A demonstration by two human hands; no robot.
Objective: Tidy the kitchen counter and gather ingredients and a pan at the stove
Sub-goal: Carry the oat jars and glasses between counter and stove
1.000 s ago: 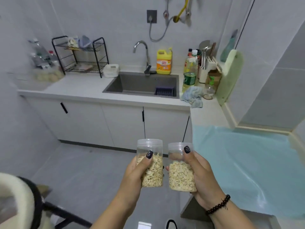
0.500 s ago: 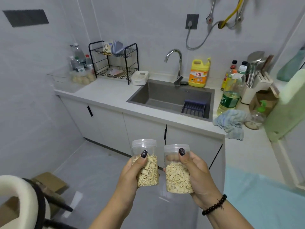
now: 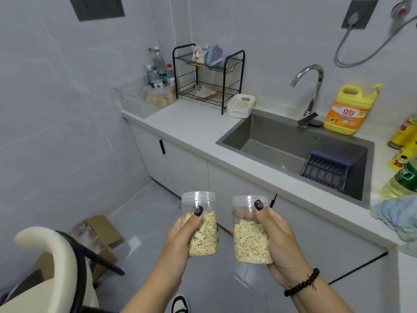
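Note:
Two clear plastic jars, each roughly two-thirds full of oat flakes, are held upright side by side over the floor in front of the cabinets. My left hand (image 3: 180, 236) grips the left oat jar (image 3: 200, 224), thumb across its front. My right hand (image 3: 279, 240) grips the right oat jar (image 3: 249, 233) the same way; a dark bead bracelet sits on that wrist. The jars are slightly apart. The grey counter (image 3: 194, 129) lies beyond them. No stove or pan is in view.
A sink (image 3: 293, 145) with a dark strainer basket (image 3: 325, 170) and a tap is set in the counter. A black dish rack (image 3: 207, 80), a white box (image 3: 241, 106), water bottles (image 3: 158, 71), a yellow detergent jug (image 3: 347, 109), oil bottles and a blue cloth (image 3: 399, 218) stand around it. A chair (image 3: 58, 263) and cardboard box (image 3: 101, 233) sit at lower left.
The view has swung left, away from the light-blue surface at right and toward the counter's left end. Both hands still hold the jars; the gap between the jars has widened a little.

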